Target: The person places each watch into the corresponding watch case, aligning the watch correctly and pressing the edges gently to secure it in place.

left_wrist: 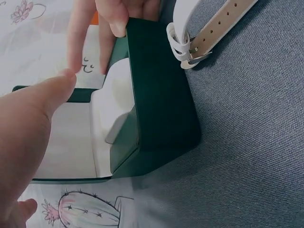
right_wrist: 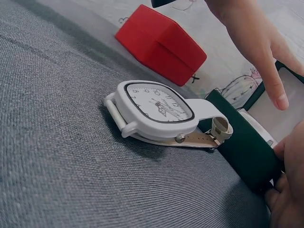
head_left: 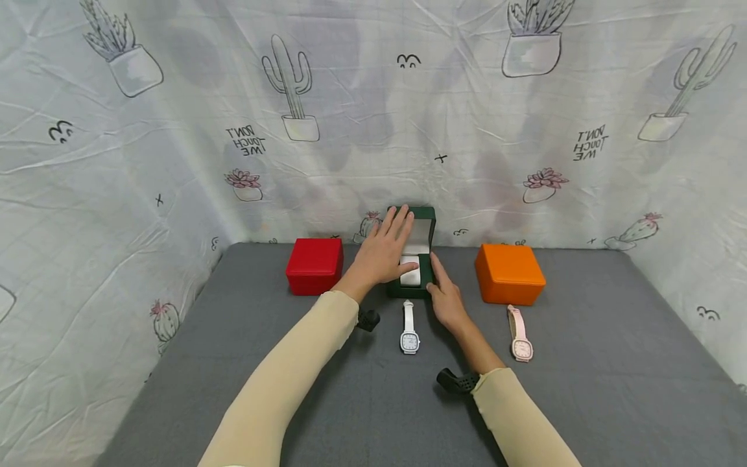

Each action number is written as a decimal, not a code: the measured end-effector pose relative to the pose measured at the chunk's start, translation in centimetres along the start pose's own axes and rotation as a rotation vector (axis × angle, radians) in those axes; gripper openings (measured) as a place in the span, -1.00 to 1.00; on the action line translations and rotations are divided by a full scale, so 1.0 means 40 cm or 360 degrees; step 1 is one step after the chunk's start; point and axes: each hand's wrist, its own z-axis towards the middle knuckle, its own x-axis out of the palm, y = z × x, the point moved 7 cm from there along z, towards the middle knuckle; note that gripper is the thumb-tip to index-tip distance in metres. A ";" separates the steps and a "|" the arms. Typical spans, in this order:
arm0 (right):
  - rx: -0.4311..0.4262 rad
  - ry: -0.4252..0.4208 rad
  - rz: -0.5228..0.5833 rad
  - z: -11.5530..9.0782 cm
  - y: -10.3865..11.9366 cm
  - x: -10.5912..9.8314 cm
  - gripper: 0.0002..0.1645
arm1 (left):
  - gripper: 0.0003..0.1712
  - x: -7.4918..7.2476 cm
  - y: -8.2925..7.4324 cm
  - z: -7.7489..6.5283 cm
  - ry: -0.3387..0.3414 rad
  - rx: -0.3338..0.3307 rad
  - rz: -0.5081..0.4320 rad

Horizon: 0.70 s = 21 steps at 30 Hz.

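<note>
A green watch box (head_left: 419, 292) stands at the back middle with its lid raised, showing a pale lining and a white cushion (head_left: 411, 275) inside. My left hand (head_left: 379, 254) reaches over it, fingers straight and spread in front of the raised lid; whether they touch it I cannot tell. With thumb at the front corner and fingers along the side, my right hand (head_left: 446, 301) holds the box's right side. In front lies a white watch (head_left: 410, 338), its strap buckled towards the box; the right wrist view shows its squarish white dial (right_wrist: 159, 103) close up.
To the left sits a closed red box (head_left: 315, 267). A closed orange box (head_left: 510, 274) stands to the right, with a pink watch (head_left: 521, 347) in front of it. Behind the grey table (head_left: 583, 389) hangs a white cloth (head_left: 362, 117) printed with cacti.
</note>
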 end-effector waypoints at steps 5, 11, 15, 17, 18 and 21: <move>0.0056 0.0015 0.0010 0.006 -0.007 0.005 -0.30 | 0.16 -0.009 -0.002 -0.008 -0.0002 -0.0004 -0.0004; 0.0086 0.0012 0.0111 0.012 -0.005 -0.009 -0.34 | 0.06 -0.010 -0.021 -0.038 -0.0065 0.0040 0.0030; 0.0101 0.0014 0.0111 0.013 0.002 -0.017 -0.35 | 0.01 0.011 -0.036 -0.062 -0.0110 0.0084 0.0075; 0.0106 0.0020 0.0099 0.015 0.003 -0.017 -0.35 | -0.02 0.022 -0.043 -0.074 -0.0115 0.0108 0.0061; 0.0108 0.0021 0.0096 0.015 0.005 -0.016 -0.35 | -0.04 0.027 -0.045 -0.080 -0.0114 0.0114 0.0048; 0.0092 0.0039 0.0143 0.016 0.012 -0.009 -0.34 | -0.11 0.039 -0.045 -0.094 -0.0088 0.0113 -0.0004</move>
